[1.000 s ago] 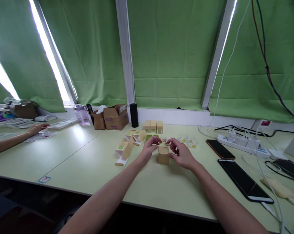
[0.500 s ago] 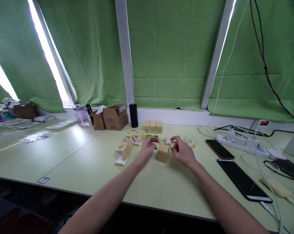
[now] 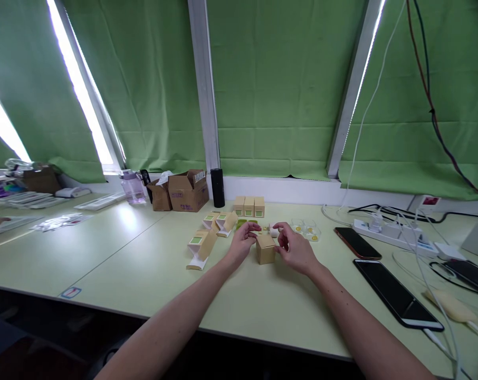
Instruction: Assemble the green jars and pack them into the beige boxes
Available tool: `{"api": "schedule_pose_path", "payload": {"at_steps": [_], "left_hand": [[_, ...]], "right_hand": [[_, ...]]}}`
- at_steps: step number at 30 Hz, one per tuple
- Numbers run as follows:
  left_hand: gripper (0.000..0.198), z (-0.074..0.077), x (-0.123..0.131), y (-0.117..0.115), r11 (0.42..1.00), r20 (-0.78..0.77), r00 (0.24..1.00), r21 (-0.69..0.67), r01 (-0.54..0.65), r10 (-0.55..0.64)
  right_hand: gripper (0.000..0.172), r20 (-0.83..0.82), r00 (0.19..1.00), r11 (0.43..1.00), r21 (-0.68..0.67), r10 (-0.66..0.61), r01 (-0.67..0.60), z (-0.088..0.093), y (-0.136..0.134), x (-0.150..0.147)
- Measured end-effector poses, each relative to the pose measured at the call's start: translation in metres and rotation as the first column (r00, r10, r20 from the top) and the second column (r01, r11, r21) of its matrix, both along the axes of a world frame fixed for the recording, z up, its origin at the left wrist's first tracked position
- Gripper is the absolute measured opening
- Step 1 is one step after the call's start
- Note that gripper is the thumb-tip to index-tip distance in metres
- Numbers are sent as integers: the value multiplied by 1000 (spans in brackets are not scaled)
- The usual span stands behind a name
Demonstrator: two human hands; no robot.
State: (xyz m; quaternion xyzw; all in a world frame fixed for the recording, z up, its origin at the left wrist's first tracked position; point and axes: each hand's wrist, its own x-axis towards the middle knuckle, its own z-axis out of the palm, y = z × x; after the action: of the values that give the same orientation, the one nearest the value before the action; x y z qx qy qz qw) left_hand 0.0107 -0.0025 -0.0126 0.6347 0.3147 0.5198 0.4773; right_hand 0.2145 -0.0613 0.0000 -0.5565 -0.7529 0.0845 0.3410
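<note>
Your left hand [image 3: 242,244] and right hand [image 3: 297,250], fingers parted, flank a seemingly closed tan cardboard cube [image 3: 266,251]; three small tan cardboard boxes [image 3: 249,206] look closed, three white-lined tan cartons [image 3: 208,244] remain open.

1 plain tan cardboard box [image 3: 266,250] — top closed — stands upright on the pale table [image 3: 247,298].

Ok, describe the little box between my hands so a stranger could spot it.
On the pale table, look between the left hand and right hand. The small tan box there shows plain sides, unlike the boxes leftward and behind, which show green squares.
</note>
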Motion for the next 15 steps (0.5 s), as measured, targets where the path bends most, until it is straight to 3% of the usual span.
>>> {"api": "schedule_pose_path", "payload": {"at_steps": [7, 11, 15], "left_hand": [[34, 2, -1, -2, 996, -52, 995, 23, -84, 85], [30, 0, -3, 1, 984, -88, 981, 48, -169, 173], [31, -1, -3, 5, 965, -126, 957, 47, -257, 261]], "right_hand": [[33, -20, 987, 987, -27, -157, 156, -10, 9, -2], [23, 132, 957, 952, -131, -258, 275, -17, 13, -3], [14, 294, 932, 934, -219, -214, 283, -21, 14, -4]]}}
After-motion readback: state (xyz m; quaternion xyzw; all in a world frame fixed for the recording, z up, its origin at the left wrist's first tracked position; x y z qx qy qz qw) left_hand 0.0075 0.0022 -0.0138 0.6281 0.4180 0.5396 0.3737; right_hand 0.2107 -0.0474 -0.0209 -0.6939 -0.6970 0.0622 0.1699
